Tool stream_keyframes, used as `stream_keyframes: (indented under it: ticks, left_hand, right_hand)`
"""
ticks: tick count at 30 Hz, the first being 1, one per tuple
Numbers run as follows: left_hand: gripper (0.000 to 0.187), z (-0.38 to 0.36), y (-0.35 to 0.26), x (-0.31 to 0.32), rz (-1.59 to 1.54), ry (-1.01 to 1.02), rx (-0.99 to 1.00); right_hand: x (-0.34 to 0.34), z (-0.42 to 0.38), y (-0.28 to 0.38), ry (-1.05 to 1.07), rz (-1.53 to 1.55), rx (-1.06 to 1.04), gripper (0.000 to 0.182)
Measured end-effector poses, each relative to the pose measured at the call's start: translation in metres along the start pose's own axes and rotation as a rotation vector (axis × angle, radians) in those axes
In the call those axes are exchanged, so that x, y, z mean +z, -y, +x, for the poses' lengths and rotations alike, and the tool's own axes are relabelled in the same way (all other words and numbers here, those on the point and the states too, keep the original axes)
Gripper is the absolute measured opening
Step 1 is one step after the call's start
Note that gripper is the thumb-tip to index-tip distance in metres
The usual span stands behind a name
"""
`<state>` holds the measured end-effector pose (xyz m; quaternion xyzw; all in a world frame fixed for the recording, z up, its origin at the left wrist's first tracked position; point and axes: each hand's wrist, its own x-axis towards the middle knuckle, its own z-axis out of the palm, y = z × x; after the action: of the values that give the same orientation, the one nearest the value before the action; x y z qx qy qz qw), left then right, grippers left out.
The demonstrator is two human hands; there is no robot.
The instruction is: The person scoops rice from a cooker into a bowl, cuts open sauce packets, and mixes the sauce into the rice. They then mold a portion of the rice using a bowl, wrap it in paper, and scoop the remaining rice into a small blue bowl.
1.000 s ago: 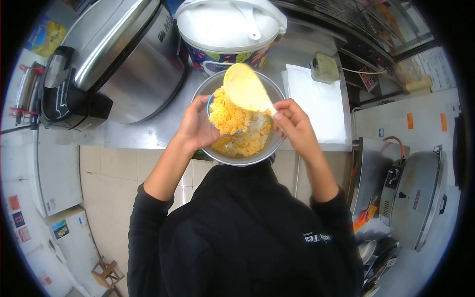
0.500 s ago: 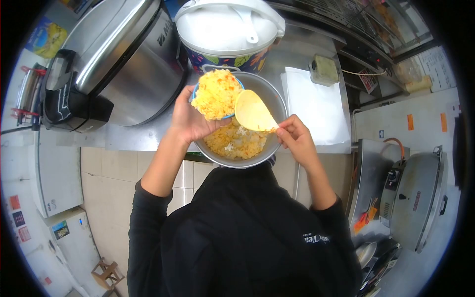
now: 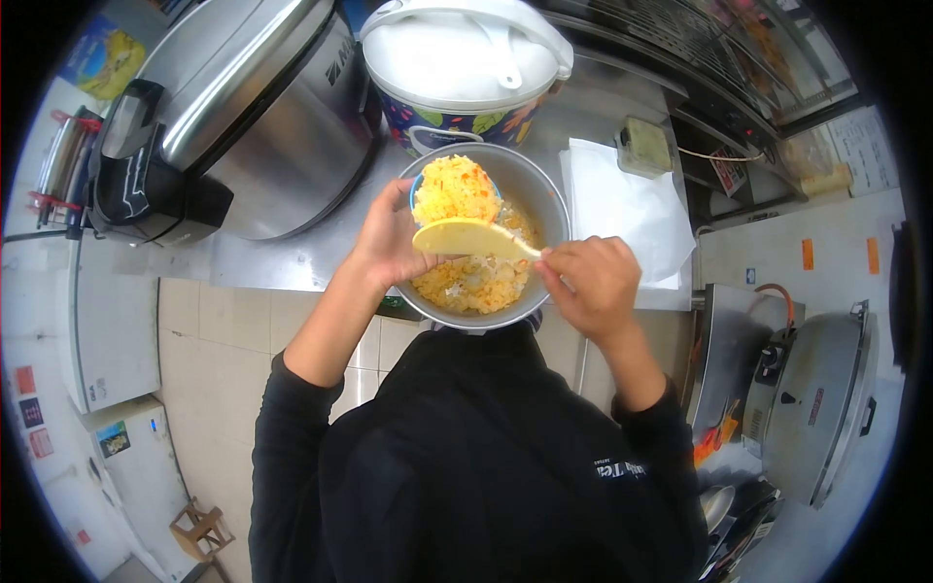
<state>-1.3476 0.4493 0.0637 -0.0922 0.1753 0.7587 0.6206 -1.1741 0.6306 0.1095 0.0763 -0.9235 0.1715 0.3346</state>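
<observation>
My left hand [image 3: 389, 238] is closed around a small blue-rimmed bowl [image 3: 415, 187], heaped with yellow fried rice [image 3: 457, 188] that has orange bits in it. In my right hand [image 3: 595, 282] is the handle end of a pale yellow rice paddle [image 3: 465, 238]. The paddle's blade lies tilted across the near side of the heaped rice. Beneath both hands stands a round grey metal pot [image 3: 551, 194], with more yellow rice [image 3: 476, 290] and some white grains in its bottom. The bowl's underside is hidden.
A large steel rice cooker [image 3: 282, 146] stands to the left on the steel counter [image 3: 262, 272]. Behind the pot is a white-lidded patterned cooker [image 3: 457, 68]. White paper sheets [image 3: 622, 214] and a small lidded container [image 3: 644, 147] lie to the right.
The paddle has swung from the right side of the heap to its near side, its blade now tilted edge-up. The bowl has shifted slightly right and nearer; the view has moved a little.
</observation>
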Motion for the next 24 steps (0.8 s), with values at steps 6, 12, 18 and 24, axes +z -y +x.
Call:
stream_keyframes:
  ticks: [6,12,18,24]
  left_hand:
    - [0.061,-0.005,0.008,0.010,0.215,-0.068,0.106]
    - [0.056,-0.003,0.009,0.006,0.218,-0.107,0.144]
    - [0.052,-0.001,0.016,0.019,0.262,-0.183,0.187]
    - [0.049,-0.001,0.014,0.021,0.235,-0.278,0.216]
  right_hand:
    - [0.007,0.002,-0.009,0.103,0.227,0.386,0.015]
    - [0.009,0.001,-0.012,0.155,0.356,0.523,0.020]
    - [0.014,0.004,-0.001,0.286,0.256,0.567,0.018]
    - [-0.009,0.011,-0.020,0.167,0.516,0.605,0.019]
